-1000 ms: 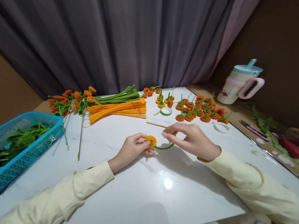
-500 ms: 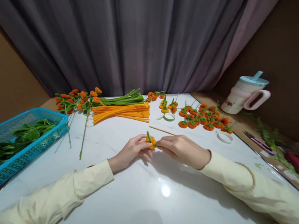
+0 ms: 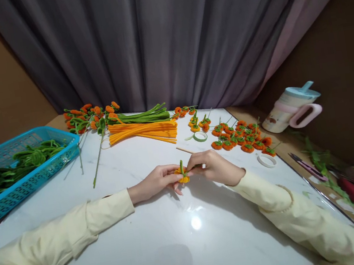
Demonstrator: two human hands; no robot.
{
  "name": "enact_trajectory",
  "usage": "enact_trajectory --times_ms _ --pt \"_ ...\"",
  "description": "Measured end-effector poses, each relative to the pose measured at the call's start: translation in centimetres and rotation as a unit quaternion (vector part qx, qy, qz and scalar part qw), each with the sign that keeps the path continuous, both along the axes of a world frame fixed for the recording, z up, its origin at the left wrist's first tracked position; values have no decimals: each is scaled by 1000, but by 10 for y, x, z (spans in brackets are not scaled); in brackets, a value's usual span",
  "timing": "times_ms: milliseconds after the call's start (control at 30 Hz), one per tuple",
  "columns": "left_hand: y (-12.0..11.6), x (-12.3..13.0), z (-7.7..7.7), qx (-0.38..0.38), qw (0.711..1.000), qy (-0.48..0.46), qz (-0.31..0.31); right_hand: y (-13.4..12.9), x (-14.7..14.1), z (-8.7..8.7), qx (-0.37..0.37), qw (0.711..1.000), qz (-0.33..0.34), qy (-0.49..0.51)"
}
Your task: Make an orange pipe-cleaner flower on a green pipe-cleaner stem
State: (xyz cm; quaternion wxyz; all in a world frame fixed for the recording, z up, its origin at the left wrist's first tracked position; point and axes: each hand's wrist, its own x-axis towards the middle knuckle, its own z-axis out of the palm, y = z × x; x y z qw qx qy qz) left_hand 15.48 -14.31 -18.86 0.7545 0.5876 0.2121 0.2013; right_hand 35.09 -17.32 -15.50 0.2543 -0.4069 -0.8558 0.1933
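Observation:
Over the middle of the white table, my left hand pinches a small yellow-orange pipe-cleaner fruit by its left side. A green pipe-cleaner stem stands up from its top. From the right, my right hand has its fingertips closed on the green part at the fruit's top right; the exact bit between them is hidden. A thin wooden stick lies just behind the right hand, partly covered by it.
Orange pipe cleaners and green ones lie bundled at the back. Finished orange fruits cluster right, near green tape and white tape. A blue basket stands left, a cup right, pliers at the edge.
The fruit has tipped so its stem points more upright, and it sits slightly lower and to the right. My right hand has shifted a little and its fingers are more bent.

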Motion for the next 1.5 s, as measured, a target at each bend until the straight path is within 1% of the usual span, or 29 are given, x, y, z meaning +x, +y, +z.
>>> enact_trajectory --times_ms 200,333,500,567,700,767,833,900,967,1033,1067,1100,1133,1167,1233,1300,1333,1400,1467,1500 --pt "0 0 -1 7 1000 15 -12 -2 -5 2 -69 996 -55 13" --pt "0 -1 0 3 999 27 -42 0 -5 -1 -119 991 -65 21" --pt "-1 -1 1 -4 998 39 -51 1 -4 -5 -140 988 -69 16" --pt "-1 -1 2 -5 998 40 -51 1 -3 -5 -116 991 -63 9" --pt "1 -2 2 -16 997 46 -55 -2 -3 -1 13 1000 -14 -10" --pt "3 -3 1 -28 997 47 -46 -3 -5 0 27 999 14 12" --pt "4 -4 1 -34 998 46 -34 -4 -7 -1 -2 998 26 52" --pt "6 -4 1 -43 998 42 -37 -3 -9 -3 -57 993 23 97" --pt "7 -3 3 -65 996 28 -50 -2 -10 -6 -133 982 2 136" --pt "6 -3 5 -58 997 22 -51 0 -9 -8 -220 959 -24 178" --pt "5 -3 5 -31 998 23 -43 0 -9 -8 -261 943 -37 203" --pt "4 -3 5 16 999 30 -29 1 -9 -8 -296 926 -47 231" --pt "2 -3 5 81 996 43 -10 1 -9 -8 -323 909 -56 259" --pt "0 -3 4 157 986 59 14 1 -9 -8 -341 894 -64 285" --pt "-4 -4 2 300 947 91 71 1 -10 -8 -355 873 -77 324" --pt "-6 -6 -1 399 903 104 120 0 -12 -8 -360 859 -78 356" --pt "-6 -7 -2 427 888 99 136 0 -13 -9 -362 852 -76 371" --pt "-5 -9 -4 458 872 86 147 -1 -14 -10 -365 841 -71 393" --pt "-2 -11 -6 475 865 78 144 -1 -14 -11 -361 842 -70 394" --pt "-1 -12 -7 482 861 78 141 -1 -14 -11 -355 850 -69 383"
